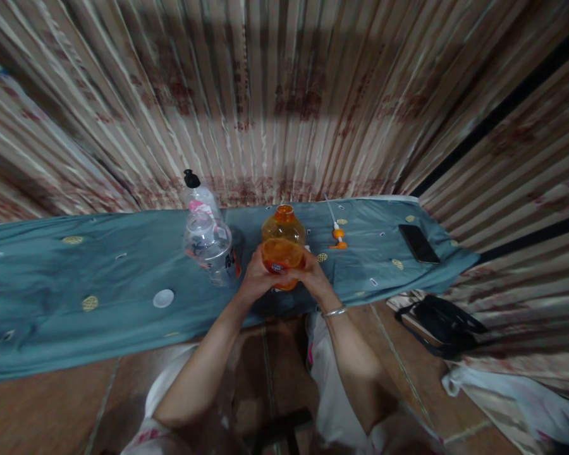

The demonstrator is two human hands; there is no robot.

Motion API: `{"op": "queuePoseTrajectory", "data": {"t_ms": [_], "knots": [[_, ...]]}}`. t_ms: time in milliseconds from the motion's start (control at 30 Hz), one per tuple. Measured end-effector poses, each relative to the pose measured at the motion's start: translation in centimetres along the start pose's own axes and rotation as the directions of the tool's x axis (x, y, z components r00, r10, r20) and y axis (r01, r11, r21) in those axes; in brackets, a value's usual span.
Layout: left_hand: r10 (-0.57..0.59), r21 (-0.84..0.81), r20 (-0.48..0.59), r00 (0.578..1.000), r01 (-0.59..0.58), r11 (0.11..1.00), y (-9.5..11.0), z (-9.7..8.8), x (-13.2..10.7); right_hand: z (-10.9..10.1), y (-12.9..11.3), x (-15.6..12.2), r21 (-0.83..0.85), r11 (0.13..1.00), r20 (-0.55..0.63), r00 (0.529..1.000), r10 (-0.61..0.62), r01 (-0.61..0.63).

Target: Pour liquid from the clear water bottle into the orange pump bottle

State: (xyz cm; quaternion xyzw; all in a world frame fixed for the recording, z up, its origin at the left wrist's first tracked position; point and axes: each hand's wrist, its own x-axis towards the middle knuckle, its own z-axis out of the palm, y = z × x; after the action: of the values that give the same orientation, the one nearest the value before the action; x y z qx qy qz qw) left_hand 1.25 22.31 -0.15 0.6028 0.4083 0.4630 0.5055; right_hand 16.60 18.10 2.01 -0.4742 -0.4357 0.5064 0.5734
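Observation:
An orange see-through bottle [283, 246] stands upright on the cloth-covered table, its neck uncapped and liquid showing inside. My left hand [257, 276] wraps its left side and my right hand [313, 275] its right side, thumbs meeting at the front. To the right lies an orange pump top [338, 237] with a thin pale tube. A clear wide-bodied plastic container [213, 249] with dark lettering is left of my hands, its top apparently uncovered. Just behind it rises a clear bottle with a black cap [192, 179]. A round white lid [164, 298] lies flat nearer the front edge.
The long narrow table carries a teal patterned cloth [123, 265]. A dark phone [418, 244] rests at its right end. Pleated curtains [275, 114] hang behind and on the right. A black bag [440, 325] is on the tiled floor at right.

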Motion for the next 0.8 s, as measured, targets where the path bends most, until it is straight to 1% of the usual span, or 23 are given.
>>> {"op": "queuePoseTrajectory", "data": {"t_ms": [100,200,267,400,500,567,600,633,667,700,733,767,800], "knots": [[-0.042,-0.104,0.020,0.999,0.044,0.994,-0.1,0.1,0.0,0.0,-0.1,0.1,0.020,1.000,0.047,0.999,-0.007,0.006],[-0.082,-0.233,0.046,0.996,0.091,0.968,0.6,0.3,0.0,-0.1,-0.3,0.2,0.030,1.000,0.081,0.997,-0.007,0.004],[-0.119,-0.282,0.065,0.991,0.133,0.950,1.1,0.4,-0.1,-0.2,-0.5,0.2,0.038,0.999,0.105,0.994,0.004,-0.008],[-0.159,-0.264,0.069,0.985,0.171,0.949,1.7,0.3,-0.5,-0.3,-0.8,0.1,0.020,0.999,0.175,0.984,0.025,-0.029],[-0.162,-0.234,0.031,0.986,0.164,0.958,1.8,0.2,-0.8,-0.9,-0.3,0.3,-0.003,1.000,0.221,0.975,0.017,-0.017],[-0.163,-0.213,-0.010,0.987,0.158,0.964,1.9,0.0,-0.8,-1.9,0.4,0.7,-0.039,0.999,0.183,0.983,-0.019,0.026],[-0.162,-0.201,-0.029,0.986,0.153,0.967,1.9,-0.1,-0.8,-2.5,0.8,0.9,-0.094,0.994,0.127,0.991,-0.036,0.048],[-0.160,-0.192,-0.043,0.986,0.149,0.970,1.9,-0.3,-0.7,-3.2,1.3,1.2,-0.196,0.979,0.044,0.998,-0.055,0.062],[-0.157,-0.179,-0.054,0.986,0.145,0.973,1.9,-0.4,-0.6,-3.9,1.8,1.5,-0.347,0.936,-0.051,0.995,-0.083,0.060],[-0.154,-0.164,-0.065,0.986,0.142,0.976,1.8,-0.6,-0.5,-4.6,2.3,1.7,-0.523,0.851,-0.126,0.984,-0.123,0.039],[-0.153,-0.148,-0.082,0.985,0.140,0.979,1.7,-0.8,-0.3,-5.2,2.7,2.0,-0.678,0.735,-0.172,0.972,-0.161,0.001],[-0.150,-0.126,-0.104,0.983,0.136,0.983,1.5,-1.0,-0.3,-5.7,3.2,2.2,-0.791,0.610,-0.197,0.962,-0.189,-0.042],[-0.147,-0.108,-0.122,0.982,0.134,0.985,1.4,-1.1,-0.2,-6.0,3.6,2.5,-0.862,0.502,-0.202,0.959,-0.200,-0.077]]}}
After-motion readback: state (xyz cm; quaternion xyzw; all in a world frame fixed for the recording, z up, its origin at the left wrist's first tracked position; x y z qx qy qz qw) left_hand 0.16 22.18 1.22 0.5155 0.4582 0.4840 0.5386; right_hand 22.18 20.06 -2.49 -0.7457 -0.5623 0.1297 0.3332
